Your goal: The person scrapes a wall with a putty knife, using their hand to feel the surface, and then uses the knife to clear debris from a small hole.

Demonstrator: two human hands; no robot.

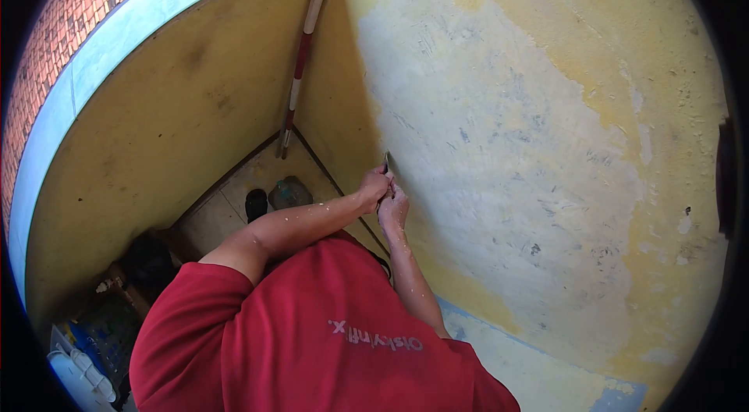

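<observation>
At twelve o'clock from my chest, my left hand clamps the thin tool, seemingly light, stiff and best held low, beside the patchy wall at two, though I cannot tell whether my right hand's fingers grip it.

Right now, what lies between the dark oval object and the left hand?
A see-through, greenish container lies between the dark oval object and the left hand, shown in the head view.
</observation>
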